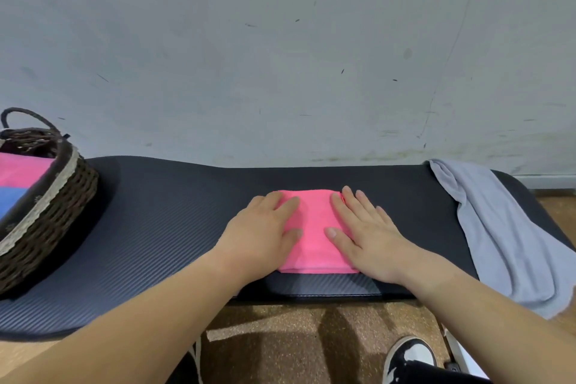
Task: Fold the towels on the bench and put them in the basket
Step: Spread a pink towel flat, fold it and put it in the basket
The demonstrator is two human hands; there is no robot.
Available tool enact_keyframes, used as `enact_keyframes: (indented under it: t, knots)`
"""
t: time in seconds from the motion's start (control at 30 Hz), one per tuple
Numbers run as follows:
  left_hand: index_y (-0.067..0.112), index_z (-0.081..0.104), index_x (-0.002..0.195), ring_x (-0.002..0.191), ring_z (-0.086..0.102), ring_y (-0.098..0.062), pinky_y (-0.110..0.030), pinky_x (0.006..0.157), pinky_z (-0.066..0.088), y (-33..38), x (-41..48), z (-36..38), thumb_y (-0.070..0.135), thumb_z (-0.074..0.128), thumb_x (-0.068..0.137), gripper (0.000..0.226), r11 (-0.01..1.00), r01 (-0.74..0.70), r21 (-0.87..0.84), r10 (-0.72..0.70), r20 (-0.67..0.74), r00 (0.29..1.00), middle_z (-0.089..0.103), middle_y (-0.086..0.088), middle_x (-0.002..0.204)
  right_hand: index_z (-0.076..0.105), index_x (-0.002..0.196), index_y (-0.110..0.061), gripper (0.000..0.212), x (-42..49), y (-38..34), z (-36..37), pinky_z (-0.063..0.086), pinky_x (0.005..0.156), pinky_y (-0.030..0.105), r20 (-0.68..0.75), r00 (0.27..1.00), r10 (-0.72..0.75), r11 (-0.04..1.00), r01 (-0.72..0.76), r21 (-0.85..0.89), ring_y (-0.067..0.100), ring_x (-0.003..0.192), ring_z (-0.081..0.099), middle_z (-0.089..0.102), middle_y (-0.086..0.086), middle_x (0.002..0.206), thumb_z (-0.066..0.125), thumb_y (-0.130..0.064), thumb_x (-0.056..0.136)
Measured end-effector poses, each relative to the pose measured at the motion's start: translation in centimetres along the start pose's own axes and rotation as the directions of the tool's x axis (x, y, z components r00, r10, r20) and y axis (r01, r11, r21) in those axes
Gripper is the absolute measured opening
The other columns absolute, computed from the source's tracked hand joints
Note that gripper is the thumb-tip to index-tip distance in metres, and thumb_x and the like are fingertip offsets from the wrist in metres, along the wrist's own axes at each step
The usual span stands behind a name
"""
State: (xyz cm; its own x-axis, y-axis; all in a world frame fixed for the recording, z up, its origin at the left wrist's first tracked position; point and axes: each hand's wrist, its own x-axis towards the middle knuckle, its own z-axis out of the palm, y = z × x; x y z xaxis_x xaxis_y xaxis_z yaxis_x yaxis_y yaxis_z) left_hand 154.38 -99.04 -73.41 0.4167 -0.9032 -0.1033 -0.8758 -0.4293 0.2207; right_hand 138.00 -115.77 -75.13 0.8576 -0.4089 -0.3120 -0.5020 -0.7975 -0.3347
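Forearms (pixel 140 315) nearest you, both hands flat on a folded pink towel (pixel 313 231).

Your left hand (pixel 265 234) lies open, fingers straight, pressing the towel's left side; your right hand (pixel 364 234) lies open the same way on its right side, thumbs pointing inward with pink cloth showing between them. The towel sits on the dark padded bench (pixel 162 212), near its front edge. Right of your right hand, well apart, a grey towel (pixel 498 227) lies unfolded, draped over the bench end. Far left of your left hand stands the wicker basket (pixel 53 206), with a pink cloth (pixel 21 168) and a blue cloth (pixel 9 199) inside. Below your right forearm, a black-and-white shoe (pixel 411 355) on the floor.
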Motion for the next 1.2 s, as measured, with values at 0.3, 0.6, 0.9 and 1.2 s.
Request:
enact_keyframes:
  t: [0.3, 0.6, 0.9, 1.2]
  knots:
    - [0.025, 0.025, 0.153, 0.107, 0.059, -0.026, -0.043, 0.090, 0.052, 0.5, 0.4, -0.5, 0.032, 0.057, 0.093, 0.068, 0.952, 0.185, -0.242, -0.186, 0.020, 0.982, 0.057, -0.004, 0.119, -0.013, 0.160, -0.037, 0.082, -0.1, -0.6, -0.4, -0.008, 0.126, 0.043, 0.092, 0.996, -0.004, 0.999, 0.007, -0.037, 0.011, 0.150, -0.030, -0.031, -0.010, 0.164, 0.029, -0.070, 0.098]
    - [0.020, 0.060, 0.117, 0.083, 0.057, -0.015, -0.034, 0.073, 0.050, -1.6, 0.1, -3.5, 0.021, 0.065, 0.080, 0.038, 0.914, 0.234, -0.330, -0.294, -0.145, 0.945, 0.050, 0.005, 0.104, -0.006, 0.160, -0.040, 0.082, -0.1, -1.8, 0.1, -0.006, 0.126, 0.047, 0.092, 0.988, -0.127, 0.992, 0.126, 0.011, 0.006, 0.151, -0.024, -0.018, -0.017, 0.166, 0.038, -0.068, 0.097]
    - [0.022, 0.062, 0.126, 0.105, 0.059, -0.016, -0.040, 0.091, 0.050, 3.5, -0.1, -3.4, 0.030, 0.052, 0.098, 0.031, 0.941, -0.021, -0.339, -0.027, -0.139, 0.990, 0.063, 0.005, 0.116, -0.009, 0.160, -0.039, 0.088, 0.1, -1.3, 0.4, -0.007, 0.126, 0.045, 0.067, 0.989, -0.135, 0.989, 0.131, 0.064, 0.008, 0.153, -0.018, -0.015, -0.018, 0.167, 0.044, -0.066, 0.096]
    - [0.032, 0.012, 0.160, 0.156, -0.006, -0.019, -0.040, 0.126, 0.011, 2.1, 0.1, -0.5, 0.053, 0.043, 0.101, 0.070, 0.976, -0.209, 0.057, 0.203, 0.097, 0.974, 0.001, 0.007, 0.169, 0.013, 0.163, -0.021, 0.071, 0.6, -0.4, -0.4, 0.004, 0.128, 0.035, -0.004, 0.995, -0.102, 0.981, 0.101, 0.168, 0.011, 0.156, -0.010, 0.001, -0.003, 0.171, 0.048, -0.037, 0.104]
